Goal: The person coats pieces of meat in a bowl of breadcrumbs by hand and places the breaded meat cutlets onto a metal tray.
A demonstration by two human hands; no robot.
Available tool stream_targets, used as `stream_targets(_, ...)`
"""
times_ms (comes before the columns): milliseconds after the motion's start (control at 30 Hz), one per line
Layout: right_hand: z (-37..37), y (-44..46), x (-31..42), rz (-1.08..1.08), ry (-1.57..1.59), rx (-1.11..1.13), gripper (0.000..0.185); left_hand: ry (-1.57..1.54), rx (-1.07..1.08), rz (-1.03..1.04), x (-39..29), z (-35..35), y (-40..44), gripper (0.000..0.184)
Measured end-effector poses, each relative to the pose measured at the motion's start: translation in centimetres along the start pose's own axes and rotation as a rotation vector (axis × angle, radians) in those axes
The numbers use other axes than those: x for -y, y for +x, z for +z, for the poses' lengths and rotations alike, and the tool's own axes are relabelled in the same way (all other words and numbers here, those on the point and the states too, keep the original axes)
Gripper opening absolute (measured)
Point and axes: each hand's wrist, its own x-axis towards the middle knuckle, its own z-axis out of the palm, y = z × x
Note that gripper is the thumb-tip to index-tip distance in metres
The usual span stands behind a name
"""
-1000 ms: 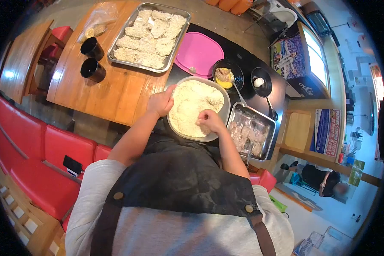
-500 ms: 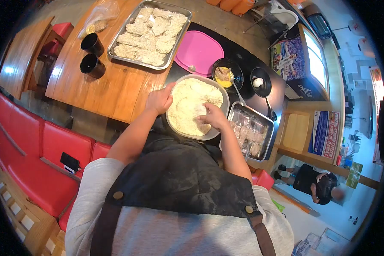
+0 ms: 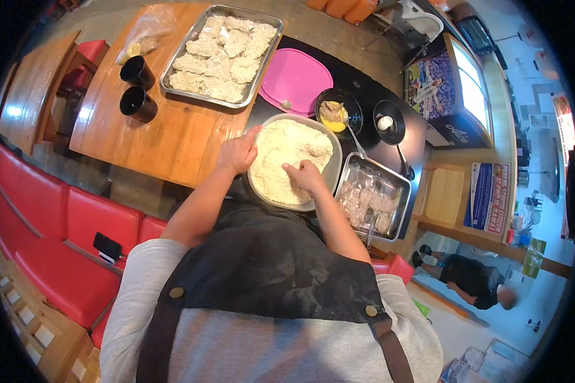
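Pressing into pale crumbs (image 3: 275,156), the right hand (image 3: 305,175) had its thumb stretched out across their surface and its other fingers curled; whether it held anything beneath could not be told. The left hand (image 3: 238,153) was clamped on the left rim of the plastic tub (image 3: 332,171) that held the crumbs, so the two hands were apart, one at the edge and one inside. The tub was just in front of the person's dark apron (image 3: 275,268), at the near side of the black tabletop (image 3: 364,83).

Just right of the tub, a smaller metal tray (image 3: 405,204) held pale pinkish pieces (image 3: 367,199), with a utensil handle (image 3: 370,235) at its near edge. Beyond the tub were a pink lid (image 3: 297,80) and a black bowl (image 3: 354,105) with yellow liquid (image 3: 332,121), a piece of food and a spoon (image 3: 356,142) in it. A small black pan (image 3: 394,135) to the right held a white egg-shaped item (image 3: 384,122).

On the wooden tabletop (image 3: 147,147) at the left, a large metal tray (image 3: 201,97) carried rows of crumb-coated pieces (image 3: 218,57), with two black cups (image 3: 138,105) near it.
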Motion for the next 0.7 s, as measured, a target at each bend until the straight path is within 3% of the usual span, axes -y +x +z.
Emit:
stream_targets(33, 0.3, -0.2, 0.0, -0.006, -0.002, 0.001, 0.039, 0.002, -0.006, -0.002, -0.2, -0.2, 0.1, 0.05)
stream_targets(100, 1.0, -0.6, 0.1, -0.056, 0.464, 0.065, 0.044, 0.036, 0.028, -0.014, -0.2, -0.4, 0.0, 0.05)
stream_targets(133, 0.9, -0.5, 0.2, -0.056, 0.463, 0.067, 0.044, 0.035, 0.028, -0.016, -0.1, -0.4, -0.1, 0.05)
stream_targets(200, 0.0, -0.2, 0.3, -0.189, 0.116, -0.049, 0.038, 0.033, 0.026, -0.02, -0.1, -0.2, 0.1, 0.049)
stream_targets(233, -1.1, -1.1, 1.9, -0.189, 0.114, -0.048, 0.038, 0.033, 0.025, -0.021, -0.2, -0.3, 0.1, 0.049)
stream_targets(300, -3.3, -2.7, 4.7, -0.354, -0.199, -0.238, 0.032, 0.017, 0.023, -0.022, -0.2, -0.4, 0.0, 0.05)
stream_targets(400, -3.6, -1.6, 3.9, -0.531, -0.327, -0.304, 0.031, -0.011, -0.014, 0.009, -0.3, -0.5, -0.1, 0.05)
stream_targets(500, -3.8, -0.7, 3.2, -0.438, -0.292, -0.202, 0.03, 0.037, 0.055, -0.056, -0.8, -1.1, 0.0, 0.05)
stream_targets(700, -5.4, -0.4, 2.5, -0.446, -0.31, -0.246, 0.03, 0.006, -0.025, 0.017, -0.6, -0.6, -0.1, 0.047)
